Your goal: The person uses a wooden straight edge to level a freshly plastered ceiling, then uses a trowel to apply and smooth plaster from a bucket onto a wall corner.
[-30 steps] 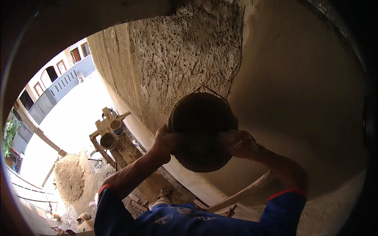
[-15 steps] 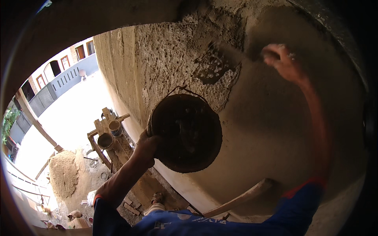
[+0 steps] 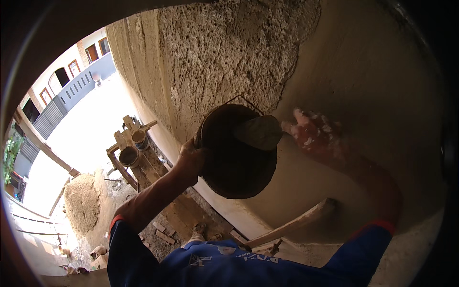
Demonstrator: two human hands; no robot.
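Note:
My left hand grips the left rim of a dark round bucket, with its wire handle standing up at the far side. Mortar-smeared, my right hand is closed at the right of the bucket. It holds a trowel, whose grey blade reaches over the bucket's mouth. The trowel's handle is mostly hidden by the fingers. Shadow hides how full the bucket is. Beyond stands a wall with a rough, pitted area and a smooth plastered area to its right.
A wooden plank leans near the wall's lower part. Down to the left, two small buckets, one of them a dark-rimmed bucket, stand on a plank scaffold. Farther left lie a sand heap and a slanting post.
My right hand has come down from the upper wall to the bucket, bringing the trowel blade over its mouth. The bucket sits slightly higher and farther right in view.

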